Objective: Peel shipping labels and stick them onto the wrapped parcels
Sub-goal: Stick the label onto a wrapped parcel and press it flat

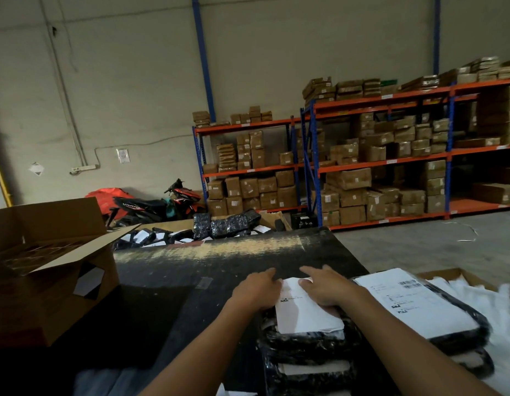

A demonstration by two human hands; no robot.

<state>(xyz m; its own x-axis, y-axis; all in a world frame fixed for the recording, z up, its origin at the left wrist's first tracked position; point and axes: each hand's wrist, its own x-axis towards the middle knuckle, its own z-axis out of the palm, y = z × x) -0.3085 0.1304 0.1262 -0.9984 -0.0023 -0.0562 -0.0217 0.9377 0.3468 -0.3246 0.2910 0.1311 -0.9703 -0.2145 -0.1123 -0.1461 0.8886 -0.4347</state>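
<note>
Pressing down with both hands, the person flattens a white shipping label [306, 312] onto the top wrapped parcel [302, 347] of a stack in black film. The left hand [258, 288] lies on the label's left edge and the right hand [326, 290] on its upper right part, the fingers [308, 271] of both stretched out straight and flat, gripping nothing. The stack sits at the near right of a dark, scuffed tabletop [219, 261] whose far strip is worn pale. Just right of the stack lies a second labelled parcel [419, 307], its label showing barcodes, on white sheets in a shallow cardboard tray [459, 274]. An open cardboard box [48, 267] stands on the left. Beyond the tabletop's far edge, another box [168, 227] holds black parcels with white labels, with more black bundles [228, 224] beside it. The room is a warehouse with a plain grey wall [119, 81] and a concrete floor [419, 244]. Blue-and-orange racks [385, 161] along the wall carry many brown taped cartons. A red and black motorbike [162, 204] is parked by the wall, left of the racks.
</note>
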